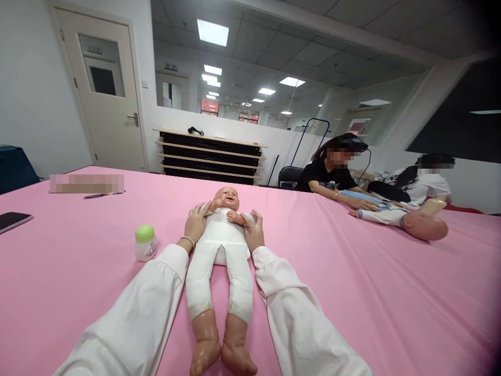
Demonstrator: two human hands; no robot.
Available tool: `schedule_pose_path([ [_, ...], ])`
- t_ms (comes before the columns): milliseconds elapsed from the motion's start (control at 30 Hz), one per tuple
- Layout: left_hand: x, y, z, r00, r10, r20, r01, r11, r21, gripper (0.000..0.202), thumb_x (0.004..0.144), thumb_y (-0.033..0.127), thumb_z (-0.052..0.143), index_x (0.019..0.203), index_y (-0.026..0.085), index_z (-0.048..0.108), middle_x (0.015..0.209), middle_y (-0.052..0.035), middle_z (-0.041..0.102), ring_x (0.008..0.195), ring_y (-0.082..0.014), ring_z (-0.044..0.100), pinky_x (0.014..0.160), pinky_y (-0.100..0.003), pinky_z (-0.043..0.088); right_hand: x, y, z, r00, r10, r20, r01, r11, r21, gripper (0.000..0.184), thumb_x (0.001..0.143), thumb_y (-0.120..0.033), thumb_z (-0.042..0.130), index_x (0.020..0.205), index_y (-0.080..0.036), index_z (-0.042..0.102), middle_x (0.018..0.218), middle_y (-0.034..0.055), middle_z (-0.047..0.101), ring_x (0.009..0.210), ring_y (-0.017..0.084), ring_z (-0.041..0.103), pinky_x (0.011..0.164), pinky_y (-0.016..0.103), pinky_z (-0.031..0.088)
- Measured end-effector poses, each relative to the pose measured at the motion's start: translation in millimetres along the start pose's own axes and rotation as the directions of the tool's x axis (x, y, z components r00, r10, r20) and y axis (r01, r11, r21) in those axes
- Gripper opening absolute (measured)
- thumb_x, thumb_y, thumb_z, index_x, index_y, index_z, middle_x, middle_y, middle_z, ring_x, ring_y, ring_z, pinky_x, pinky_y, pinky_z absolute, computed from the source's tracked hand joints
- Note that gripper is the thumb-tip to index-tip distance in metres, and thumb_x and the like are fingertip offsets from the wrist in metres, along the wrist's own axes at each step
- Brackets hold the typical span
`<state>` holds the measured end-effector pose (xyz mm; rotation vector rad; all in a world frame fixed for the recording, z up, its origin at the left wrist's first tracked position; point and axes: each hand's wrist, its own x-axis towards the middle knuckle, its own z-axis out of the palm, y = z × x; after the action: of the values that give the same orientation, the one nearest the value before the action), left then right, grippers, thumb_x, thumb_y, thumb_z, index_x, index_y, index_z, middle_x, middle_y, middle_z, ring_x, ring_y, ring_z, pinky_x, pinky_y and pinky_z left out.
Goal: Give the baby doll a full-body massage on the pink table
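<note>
A baby doll (220,245) with a white cloth body and bare plastic feet lies on its back on the pink table (78,271), head away from me. My left hand (195,222) rests along the doll's side at its shoulder, fingers laid flat against it. My right hand (253,230) lies against the doll's other side by its arm, fingers stretched out. Both my arms are in white sleeves; a bead bracelet sits on my left wrist.
A small white jar with a green lid (145,243) stands left of the doll. A phone (13,220) and a pen (102,195) lie far left. Two other people (332,175) sit at the right with another doll (407,222). Behind are shelves (209,156) and a door (105,94).
</note>
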<state>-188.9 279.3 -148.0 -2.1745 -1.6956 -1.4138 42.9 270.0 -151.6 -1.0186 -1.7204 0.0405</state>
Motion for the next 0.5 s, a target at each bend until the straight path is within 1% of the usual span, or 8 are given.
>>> schedule_pose_path([
  [233,0,3,-2.6,1.0,-0.011,-0.014,0.01,0.999,-0.04,0.062,0.076,0.003,0.038,0.134,0.027,0.044,0.124,-0.0068,0.052,0.116,-0.022,0.044,0.1,-0.039,0.038,-1,-4,1,1.0,0.012,-0.016,-0.012,0.999,0.037,0.048,0.072,-0.006,0.044,0.113,-0.025,0.061,0.13,0.0073,0.036,0.124,0.023,0.039,0.105,0.047,0.035],
  [300,0,4,-3.5,0.999,-0.038,-0.036,0.035,0.995,-0.09,0.063,0.076,0.003,0.038,0.135,0.025,0.042,0.123,-0.0074,0.053,0.116,-0.022,0.045,0.101,-0.04,0.038,1,-4,3,0.995,0.069,-0.067,-0.064,0.995,0.078,0.044,0.072,-0.009,0.045,0.11,-0.024,0.062,0.128,0.0085,0.038,0.123,0.022,0.041,0.103,0.044,0.037],
  [333,0,4,-3.9,0.996,-0.074,-0.054,0.067,0.99,-0.126,0.064,0.076,0.004,0.038,0.137,0.024,0.038,0.123,-0.0081,0.052,0.117,-0.0221,0.045,0.101,-0.04,0.037,2,-3,3,0.985,0.128,-0.113,-0.116,0.988,0.106,0.042,0.072,-0.012,0.047,0.11,-0.022,0.061,0.127,0.0096,0.039,0.121,0.022,0.042,0.101,0.043,0.04],
  [367,0,3,-4.0,0.989,-0.127,-0.074,0.113,0.979,-0.168,0.065,0.077,0.006,0.039,0.14,0.023,0.034,0.125,-0.009,0.051,0.117,-0.0222,0.046,0.101,-0.041,0.038,3,-1,3,0.964,0.206,-0.17,-0.183,0.973,0.142,0.041,0.072,-0.015,0.049,0.111,-0.021,0.06,0.125,0.011,0.041,0.119,0.023,0.045,0.099,0.041,0.042],
  [400,0,1,-3.8,0.976,-0.196,-0.097,0.172,0.962,-0.213,0.067,0.078,0.008,0.04,0.142,0.023,0.028,0.128,-0.0098,0.049,0.118,-0.0224,0.046,0.1,-0.04,0.039,5,2,2,0.925,0.3,-0.233,-0.261,0.947,0.186,0.042,0.072,-0.019,0.052,0.113,-0.019,0.058,0.123,0.0123,0.043,0.115,0.023,0.048,0.096,0.04,0.044],
  [467,-1,-7,-1.8,0.929,-0.342,-0.14,0.29,0.909,-0.301,0.074,0.079,0.011,0.042,0.146,0.024,0.013,0.132,-0.011,0.046,0.118,-0.0224,0.048,0.097,-0.039,0.042,9,12,-2,0.81,0.472,-0.348,-0.395,0.878,0.272,0.049,0.073,-0.026,0.053,0.12,-0.015,0.05,0.121,0.0148,0.048,0.109,0.023,0.053,0.09,0.038,0.047],
  [500,-1,-13,0.0,0.905,-0.394,-0.159,0.327,0.885,-0.332,0.078,0.08,0.013,0.042,0.147,0.023,0.003,0.133,-0.0124,0.045,0.117,-0.0225,0.049,0.095,-0.039,0.043,10,17,-6,0.753,0.53,-0.39,-0.438,0.846,0.305,0.052,0.074,-0.029,0.051,0.123,-0.013,0.046,0.121,0.016,0.049,0.108,0.023,0.053,0.089,0.038,0.048],
])
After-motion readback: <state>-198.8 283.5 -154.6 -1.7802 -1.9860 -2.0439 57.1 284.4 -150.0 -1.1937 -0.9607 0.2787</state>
